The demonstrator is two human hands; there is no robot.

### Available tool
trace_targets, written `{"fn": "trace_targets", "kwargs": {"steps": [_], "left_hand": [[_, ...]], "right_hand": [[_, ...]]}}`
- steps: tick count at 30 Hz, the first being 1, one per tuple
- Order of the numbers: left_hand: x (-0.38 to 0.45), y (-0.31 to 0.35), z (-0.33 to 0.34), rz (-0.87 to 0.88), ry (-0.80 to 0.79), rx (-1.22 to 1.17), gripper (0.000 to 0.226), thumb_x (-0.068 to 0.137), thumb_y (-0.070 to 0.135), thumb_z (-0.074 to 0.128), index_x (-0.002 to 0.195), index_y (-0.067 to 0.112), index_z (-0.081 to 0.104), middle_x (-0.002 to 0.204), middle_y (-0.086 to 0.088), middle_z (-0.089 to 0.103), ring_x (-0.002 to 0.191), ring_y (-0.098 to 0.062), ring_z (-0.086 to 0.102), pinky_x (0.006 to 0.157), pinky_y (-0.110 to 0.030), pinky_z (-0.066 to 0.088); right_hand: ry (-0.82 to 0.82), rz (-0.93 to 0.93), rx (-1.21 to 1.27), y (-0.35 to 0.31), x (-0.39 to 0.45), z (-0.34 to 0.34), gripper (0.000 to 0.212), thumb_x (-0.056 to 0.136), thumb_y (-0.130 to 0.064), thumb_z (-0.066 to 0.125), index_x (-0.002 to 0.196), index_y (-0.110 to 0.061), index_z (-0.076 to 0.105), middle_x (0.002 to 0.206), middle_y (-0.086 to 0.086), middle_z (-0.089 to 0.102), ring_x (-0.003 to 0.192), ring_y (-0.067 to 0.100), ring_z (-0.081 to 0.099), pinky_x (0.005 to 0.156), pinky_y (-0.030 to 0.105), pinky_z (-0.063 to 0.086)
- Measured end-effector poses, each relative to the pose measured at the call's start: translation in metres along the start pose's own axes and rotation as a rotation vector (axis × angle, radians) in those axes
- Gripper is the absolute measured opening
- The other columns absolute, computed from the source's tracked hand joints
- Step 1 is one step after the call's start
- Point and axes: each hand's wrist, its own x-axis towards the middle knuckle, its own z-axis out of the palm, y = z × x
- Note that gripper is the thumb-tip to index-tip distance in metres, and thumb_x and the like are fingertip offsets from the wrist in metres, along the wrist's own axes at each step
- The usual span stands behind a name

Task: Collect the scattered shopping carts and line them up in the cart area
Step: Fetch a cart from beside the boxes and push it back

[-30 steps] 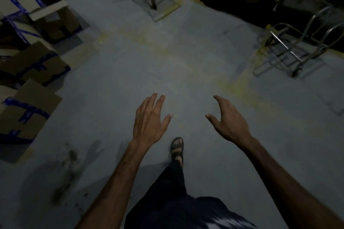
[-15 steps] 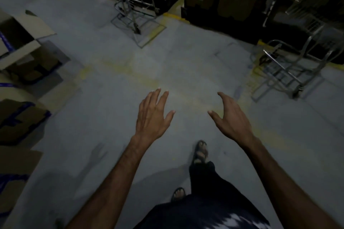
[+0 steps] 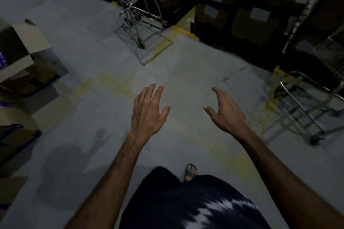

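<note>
Two metal shopping carts stand on a dim grey concrete floor. One shopping cart (image 3: 136, 16) is ahead at the top centre, its wire basket towards the dark boxes. A second shopping cart (image 3: 305, 106) stands at the right edge, only its lower frame and wheels showing clearly. My left hand (image 3: 149, 111) and my right hand (image 3: 226, 111) are held out in front of me over the bare floor, fingers relaxed and spread, holding nothing. Both hands are well short of either cart.
Stacked dark cartons (image 3: 242, 11) wall off the top right behind a yellow floor line (image 3: 183, 30). Open cardboard boxes (image 3: 22, 55) with blue tape crowd the left side. My sandalled foot (image 3: 190, 172) is on the floor between the arms.
I have walked forward: both carts and the cartons have come nearer and lower in view, the boxes on the left have slid back. My hands stay out in front, empty.
</note>
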Motion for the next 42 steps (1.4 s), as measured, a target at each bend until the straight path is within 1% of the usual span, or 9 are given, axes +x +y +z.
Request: {"fn": "trace_targets", "kwargs": {"steps": [11,16,21,25,28,32,37,40,42], "left_hand": [[0.208,-0.029,0.066,-0.094,-0.033,-0.066,0.071,0.098,0.053,0.052,0.158,0.016,0.045,0.163,-0.014,0.042,0.150,-0.036,0.037,0.121,-0.054,0.033],[0.345,-0.039,0.090,-0.088,-0.043,-0.119,0.071,0.097,0.052,0.054,0.157,0.015,0.046,0.162,-0.015,0.043,0.149,-0.037,0.039,0.121,-0.053,0.033],[0.487,-0.044,0.088,-0.012,-0.032,-0.098,0.072,0.098,0.053,0.054,0.159,0.017,0.044,0.164,-0.014,0.042,0.150,-0.036,0.038,0.120,-0.052,0.032],[0.566,-0.054,0.086,0.005,0.009,-0.081,0.069,0.100,0.050,0.061,0.159,0.019,0.044,0.165,-0.011,0.040,0.150,-0.033,0.037,0.120,-0.051,0.030],[0.609,-0.069,0.098,-0.021,0.007,-0.073,0.069,0.098,0.052,0.056,0.157,0.017,0.047,0.162,-0.012,0.043,0.148,-0.035,0.040,0.120,-0.052,0.032],[0.675,-0.086,0.115,-0.063,-0.013,-0.051,0.070,0.097,0.054,0.054,0.156,0.017,0.047,0.161,-0.011,0.045,0.148,-0.034,0.041,0.119,-0.053,0.035],[0.787,-0.105,0.107,-0.118,0.043,-0.016,0.071,0.097,0.058,0.046,0.155,0.016,0.049,0.158,-0.012,0.049,0.145,-0.033,0.044,0.117,-0.052,0.038],[0.855,-0.120,0.088,-0.149,0.143,-0.005,0.067,0.095,0.050,0.055,0.151,0.014,0.053,0.153,-0.013,0.054,0.140,-0.032,0.048,0.114,-0.047,0.039],[0.893,-0.134,0.079,-0.196,0.198,0.003,0.064,0.094,0.047,0.061,0.150,0.015,0.054,0.151,-0.012,0.055,0.139,-0.031,0.049,0.113,-0.045,0.039]], "right_hand": [[-0.057,-0.006,-0.013,0.023,0.235,-0.023,0.073,0.102,-0.049,0.059,0.162,-0.018,0.030,0.165,0.007,0.037,0.149,0.027,0.039,0.117,0.045,0.038],[-0.073,0.026,-0.028,0.017,0.354,-0.041,0.073,0.103,-0.048,0.059,0.163,-0.019,0.028,0.166,0.007,0.035,0.149,0.027,0.039,0.118,0.043,0.036],[-0.007,0.029,-0.010,0.001,0.471,-0.068,0.072,0.103,-0.048,0.058,0.162,-0.020,0.029,0.166,0.006,0.036,0.149,0.027,0.038,0.118,0.045,0.037],[0.014,0.030,0.031,-0.004,0.551,-0.077,0.072,0.103,-0.049,0.058,0.162,-0.020,0.030,0.166,0.005,0.036,0.150,0.025,0.037,0.119,0.045,0.036],[0.000,0.018,0.048,-0.003,0.613,-0.074,0.070,0.104,-0.049,0.058,0.162,-0.021,0.031,0.165,0.004,0.038,0.149,0.025,0.039,0.118,0.045,0.037],[-0.033,-0.049,0.063,-0.004,0.710,-0.067,0.069,0.103,-0.049,0.058,0.161,-0.021,0.033,0.164,0.005,0.040,0.148,0.026,0.040,0.118,0.047,0.039],[-0.061,-0.148,0.076,-0.026,0.840,-0.080,0.069,0.103,-0.051,0.058,0.160,-0.020,0.034,0.162,0.006,0.042,0.145,0.027,0.043,0.114,0.049,0.043],[-0.106,-0.250,0.058,-0.048,0.921,-0.093,0.070,0.103,-0.056,0.055,0.160,-0.021,0.034,0.160,0.006,0.044,0.141,0.029,0.048,0.109,0.052,0.046],[-0.129,-0.318,0.038,-0.065,0.972,-0.097,0.068,0.103,-0.052,0.057,0.159,-0.021,0.034,0.160,0.006,0.044,0.142,0.030,0.046,0.110,0.050,0.045]]}}
